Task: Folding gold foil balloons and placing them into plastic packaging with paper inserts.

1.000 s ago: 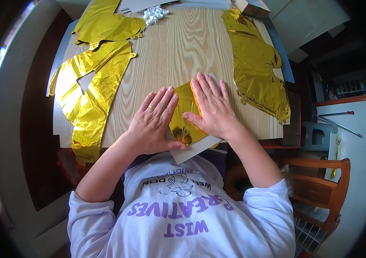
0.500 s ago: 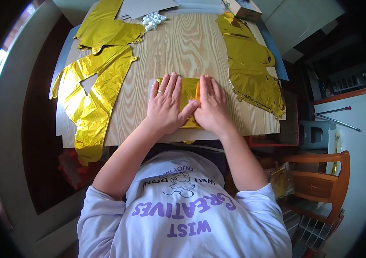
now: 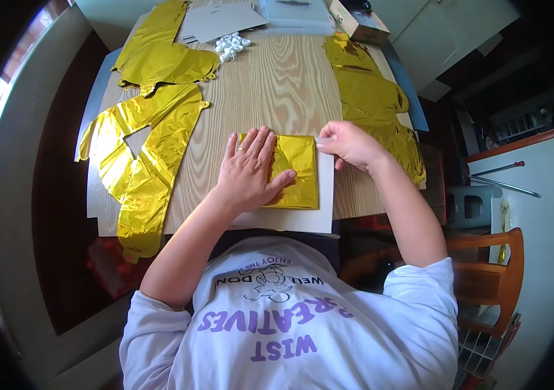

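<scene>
A folded square of shiny gold foil (image 3: pixel 300 172) lies on a pale card (image 3: pixel 324 211) at the near edge of the table. Flat across the left part of the foil rests my left hand (image 3: pixel 249 168), fingers stretched out and thumb spread. My right hand (image 3: pixel 354 147) pinches the card's upper right corner between thumb and fingers. Beneath my left hand and forearm, the left side of foil and card is mostly hidden.
Flattened gold foil balloons lie at left (image 3: pixel 147 149) and right (image 3: pixel 368 84). Toward the back are a pile of small white rolls (image 3: pixel 230 47), grey-white cards (image 3: pixel 228 19), clear plastic sleeves (image 3: pixel 296 16) and a cardboard box (image 3: pixel 358 23). A wooden chair (image 3: pixel 485 276) stands at the right.
My right hand has left the foil's right side and moved right to the card's corner. More of the foil and card now shows. My left hand still presses on the foil.
</scene>
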Demonstrator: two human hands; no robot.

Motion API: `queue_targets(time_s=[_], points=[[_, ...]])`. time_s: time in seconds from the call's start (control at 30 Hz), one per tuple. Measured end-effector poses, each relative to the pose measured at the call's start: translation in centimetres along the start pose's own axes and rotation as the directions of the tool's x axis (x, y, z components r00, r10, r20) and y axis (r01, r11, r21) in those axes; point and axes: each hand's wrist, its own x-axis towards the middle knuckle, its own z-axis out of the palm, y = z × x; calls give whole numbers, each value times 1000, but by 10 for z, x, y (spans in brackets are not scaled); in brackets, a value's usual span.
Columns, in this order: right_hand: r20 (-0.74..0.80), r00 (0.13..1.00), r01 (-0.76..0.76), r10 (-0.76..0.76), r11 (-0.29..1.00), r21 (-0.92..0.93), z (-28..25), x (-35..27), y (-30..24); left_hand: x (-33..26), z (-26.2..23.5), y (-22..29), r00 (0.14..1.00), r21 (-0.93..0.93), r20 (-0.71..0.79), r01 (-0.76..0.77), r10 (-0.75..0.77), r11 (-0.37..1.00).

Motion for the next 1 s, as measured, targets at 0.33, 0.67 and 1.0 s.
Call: queue_targets(time_s=[0.33,0.67,1.0], points=[[-255,966,-62,-39,925,-374,-128,-113,-44,-7,9,-10,993,15,-73,-95,96,995],[-253,893,321,-372,921,-221,-105,58,-12,-12,0,-3,962,-17,-243,-136,128,990],[73,935,314,-346,718,-621,4,46,-40,-12,-5,-5,969,-92,-231,-110,87,990]])
